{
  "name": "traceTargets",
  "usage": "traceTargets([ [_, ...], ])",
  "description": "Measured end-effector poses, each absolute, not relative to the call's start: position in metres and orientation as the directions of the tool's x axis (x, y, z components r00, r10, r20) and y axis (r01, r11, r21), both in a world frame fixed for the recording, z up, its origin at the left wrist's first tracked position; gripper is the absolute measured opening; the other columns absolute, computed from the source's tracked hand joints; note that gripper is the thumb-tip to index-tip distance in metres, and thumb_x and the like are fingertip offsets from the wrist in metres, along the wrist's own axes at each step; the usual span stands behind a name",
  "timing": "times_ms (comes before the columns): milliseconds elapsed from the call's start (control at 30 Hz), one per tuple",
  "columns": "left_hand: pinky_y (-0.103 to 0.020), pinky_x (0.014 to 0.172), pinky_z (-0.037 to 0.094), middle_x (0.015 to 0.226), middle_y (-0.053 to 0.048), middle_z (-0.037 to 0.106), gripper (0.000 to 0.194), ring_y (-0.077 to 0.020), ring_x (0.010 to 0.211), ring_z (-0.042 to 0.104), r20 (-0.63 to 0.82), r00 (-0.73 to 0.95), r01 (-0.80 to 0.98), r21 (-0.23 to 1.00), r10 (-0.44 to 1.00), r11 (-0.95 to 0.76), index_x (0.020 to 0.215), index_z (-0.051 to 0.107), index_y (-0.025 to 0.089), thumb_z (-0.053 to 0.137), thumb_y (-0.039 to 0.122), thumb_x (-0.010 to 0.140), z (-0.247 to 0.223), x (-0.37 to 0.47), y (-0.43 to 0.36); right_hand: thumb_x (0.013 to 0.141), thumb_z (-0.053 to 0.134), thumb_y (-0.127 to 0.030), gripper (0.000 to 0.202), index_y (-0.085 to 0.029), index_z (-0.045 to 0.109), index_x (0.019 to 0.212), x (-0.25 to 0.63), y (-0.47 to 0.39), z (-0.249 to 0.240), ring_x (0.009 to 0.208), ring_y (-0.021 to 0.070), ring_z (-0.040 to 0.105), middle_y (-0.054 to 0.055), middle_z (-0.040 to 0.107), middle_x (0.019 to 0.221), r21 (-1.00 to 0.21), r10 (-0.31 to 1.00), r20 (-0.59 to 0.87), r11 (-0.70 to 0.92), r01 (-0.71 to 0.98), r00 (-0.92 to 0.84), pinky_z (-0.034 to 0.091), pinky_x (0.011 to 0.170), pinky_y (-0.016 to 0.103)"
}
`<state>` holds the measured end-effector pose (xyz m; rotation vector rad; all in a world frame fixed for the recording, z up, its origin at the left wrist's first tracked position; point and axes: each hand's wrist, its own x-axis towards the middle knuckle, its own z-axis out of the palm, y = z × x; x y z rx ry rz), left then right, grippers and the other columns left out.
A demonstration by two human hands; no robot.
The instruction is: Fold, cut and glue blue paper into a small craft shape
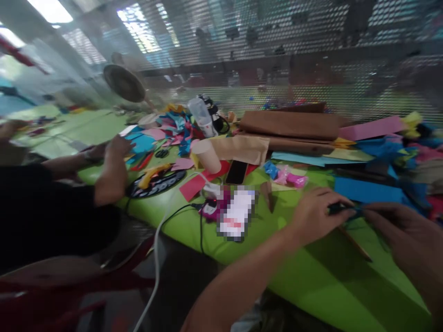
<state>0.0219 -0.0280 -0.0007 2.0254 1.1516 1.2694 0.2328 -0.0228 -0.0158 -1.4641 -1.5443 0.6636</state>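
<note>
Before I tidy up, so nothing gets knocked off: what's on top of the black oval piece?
A yellow object lies on the black oval piece; whatever it covers directly beneath cannot be seen.

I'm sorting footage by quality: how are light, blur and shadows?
Head view: bright windows glare at upper left; head view: a dark shadow lies across the green tabletop at lower right; head view: the dark item in the left hand is too blurred to identify.
</note>
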Motion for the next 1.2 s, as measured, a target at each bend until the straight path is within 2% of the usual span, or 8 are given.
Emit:
traceTargets([
  [33,-0.036,0.086,0.053,0.093,-0.005,0.075,0.012,-0.0212,0.093,0.067,0.472,0.196,0.396,0.763,0.859,-0.51,0.094,0.075,0.021,0.069,0.031,0.09,0.0,0.022,-0.029,0.074,0.082,-0.051,0.024,-0.029,0.079,0.085,0.23,-0.024,-0.013,0.073,0.0257,0.066,0.01,0.076,0.083,-0.851,0.975,0.214,0.156,0.501,0.06,0.047,0.063,0.038],
  [100,-0.036,0.084,0.052,0.09,-0.005,0.073,0.009,-0.0209,0.091,0.066,0.454,0.169,0.372,0.792,0.875,-0.483,0.093,0.074,0.022,0.068,0.028,0.091,0.0,0.022,-0.03,0.076,0.08,-0.052,0.03,-0.027,0.078,0.092,0.226,-0.025,-0.01,0.079,0.0251,0.067,0.009,0.076,0.09,-0.91,0.98,0.199,0.184,0.372,0.002,0.05,0.069,0.037],
  [167,-0.035,0.084,0.052,0.089,-0.005,0.073,0.007,-0.0216,0.094,0.066,0.449,0.144,0.343,0.813,0.882,-0.47,0.091,0.073,0.021,0.068,0.026,0.091,-0.001,0.021,-0.03,0.077,0.08,-0.052,0.031,-0.024,0.076,0.091,0.223,-0.024,-0.01,0.075,0.0214,0.065,0.006,0.075,0.086,-0.939,0.982,0.189,0.186,0.29,-0.018,0.05,0.066,0.032],
  [367,-0.034,0.084,0.05,0.091,-0.004,0.072,0.004,-0.0212,0.093,0.065,0.429,0.171,0.339,0.82,0.887,-0.462,0.092,0.073,0.021,0.07,0.023,0.089,0.001,0.023,-0.032,0.081,0.078,-0.045,0.025,-0.022,0.075,0.086,0.222,-0.025,-0.009,0.073,0.0179,0.061,0.002,0.071,0.079,-0.929,0.977,0.209,0.213,0.302,-0.046,0.047,0.066,0.03],
  [500,-0.033,0.08,0.049,0.087,-0.004,0.071,0.005,-0.021,0.09,0.064,0.422,0.157,0.352,0.821,0.893,-0.45,0.087,0.071,0.02,0.068,0.022,0.09,0.002,0.023,-0.033,0.083,0.076,-0.046,0.025,-0.022,0.075,0.088,0.219,-0.027,-0.007,0.072,0.0177,0.06,0.003,0.071,0.081,-0.938,0.978,0.205,0.21,0.276,-0.046,0.046,0.066,0.029],
  [833,-0.035,0.081,0.049,0.09,-0.004,0.072,0.004,-0.0217,0.092,0.064,0.416,0.163,0.362,0.818,0.895,-0.447,0.091,0.073,0.021,0.07,0.022,0.089,-0.001,0.024,-0.033,0.082,0.076,-0.046,0.026,-0.021,0.075,0.09,0.216,-0.025,-0.009,0.073,0.0181,0.06,0.003,0.071,0.082,-0.951,0.977,0.207,0.211,0.225,-0.043,0.047,0.066,0.03],
  [1033,-0.033,0.08,0.051,0.093,-0.005,0.074,0.008,-0.0205,0.089,0.067,0.353,0.141,0.313,0.871,0.925,-0.38,0.094,0.073,0.02,0.069,0.019,0.088,0.001,0.023,-0.031,0.083,0.076,-0.047,0.027,-0.022,0.073,0.09,0.218,-0.023,-0.013,0.069,0.016,0.056,0.001,0.066,0.078,-0.962,0.981,0.193,0.193,0.194,-0.016,0.044,0.063,0.028],
  [1200,-0.032,0.079,0.051,0.088,-0.004,0.073,0.004,-0.0197,0.087,0.066,0.362,0.148,0.3,0.87,0.92,-0.391,0.088,0.073,0.019,0.07,0.017,0.086,0.001,0.023,-0.031,0.084,0.076,-0.045,0.025,-0.022,0.074,0.092,0.218,-0.024,-0.014,0.073,0.0166,0.057,0.001,0.068,0.081,-0.958,0.979,0.185,0.198,0.206,-0.082,0.043,0.065,0.028],
])
